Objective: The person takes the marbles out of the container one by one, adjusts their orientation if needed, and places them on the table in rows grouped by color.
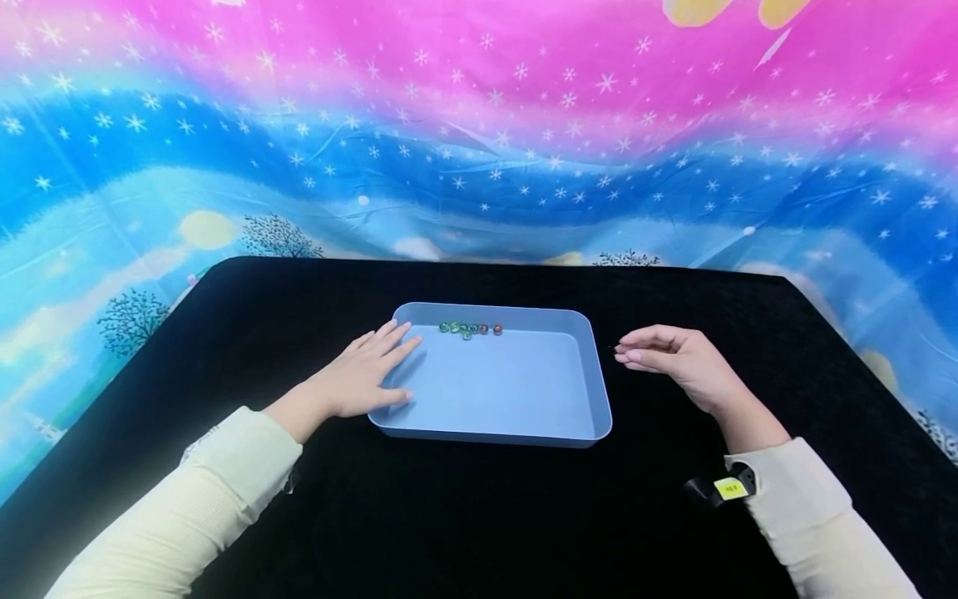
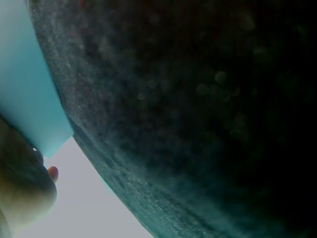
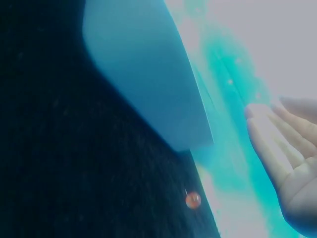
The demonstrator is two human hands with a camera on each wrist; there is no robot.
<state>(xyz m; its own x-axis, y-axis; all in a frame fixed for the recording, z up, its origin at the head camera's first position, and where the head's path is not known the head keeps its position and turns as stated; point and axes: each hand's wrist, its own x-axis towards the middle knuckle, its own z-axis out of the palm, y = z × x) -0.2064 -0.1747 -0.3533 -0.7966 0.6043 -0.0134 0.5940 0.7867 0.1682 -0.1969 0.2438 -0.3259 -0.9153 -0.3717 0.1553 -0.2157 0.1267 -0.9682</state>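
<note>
A light blue-grey tray point(image 1: 490, 387) sits on the black cloth. Along its far wall lie several green marbles point(image 1: 455, 328), with reddish-brown marbles point(image 1: 497, 330) at the right end of the row. My left hand point(image 1: 355, 378) spreads its fingers over the tray's left rim. To the right of the tray, my right hand point(image 1: 688, 362) hovers with gently bent fingers, thumb near the fingertips, and no held thing shows. The right wrist view has an orange-red marble point(image 3: 193, 200) on the cloth beyond the tray's corner, apart from the hand; I cannot make it out in the head view.
Black cloth point(image 1: 479, 516) covers the table under and around the tray. Behind it hangs a pink and blue curtain point(image 1: 479, 166) with snowflakes. A black strap with a yellow label point(image 1: 731, 488) is on the right wrist. Cloth fills most of the left wrist view.
</note>
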